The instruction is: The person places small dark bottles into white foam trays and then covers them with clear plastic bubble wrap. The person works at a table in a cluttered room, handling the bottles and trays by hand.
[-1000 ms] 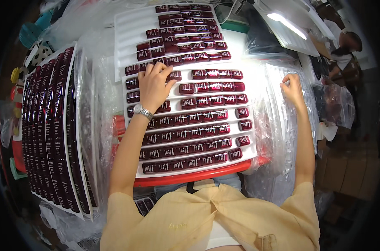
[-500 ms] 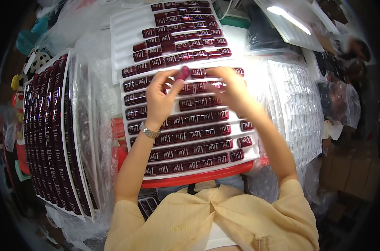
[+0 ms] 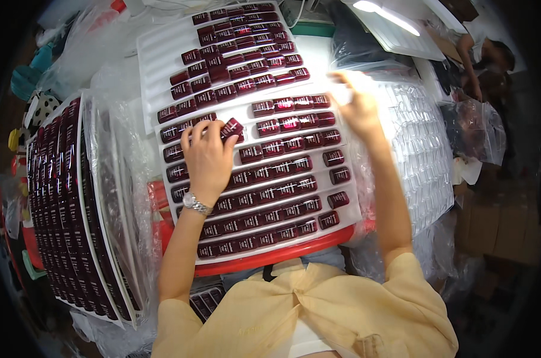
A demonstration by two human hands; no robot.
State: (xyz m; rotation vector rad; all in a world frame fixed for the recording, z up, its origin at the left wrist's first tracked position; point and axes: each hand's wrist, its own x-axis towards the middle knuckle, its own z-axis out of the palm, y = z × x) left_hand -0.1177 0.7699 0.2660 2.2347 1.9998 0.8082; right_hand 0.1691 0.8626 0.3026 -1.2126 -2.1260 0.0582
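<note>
My left hand (image 3: 208, 152) is over the left middle of the near white tray (image 3: 225, 113). Its thumb and fingers are closed on a small dark red bottle (image 3: 231, 128) with pale print, tilted above the rows. More such bottles (image 3: 288, 143) lie on their sides in the tray's grooves, with gaps among them. My right hand (image 3: 360, 107) is raised past the tray's upper right corner, close to the end of its top row. Its fingers look stretched and apart, nothing visible in them, though glare washes out the fingertips.
A second white tray (image 3: 154, 71) with similar bottles adjoins at the far side. Filled trays (image 3: 61, 209) stand stacked at the left, wrapped in clear plastic. Clear, ridged plastic trays (image 3: 416, 149) lie at the right. A red support (image 3: 270, 255) shows under the near edge. Another person (image 3: 482, 56) is at the far right.
My left hand has moved left and lower over the tray, with a bottle in its fingers. My right hand has left the middle rows and swung up and right. The view has shifted slightly.
</note>
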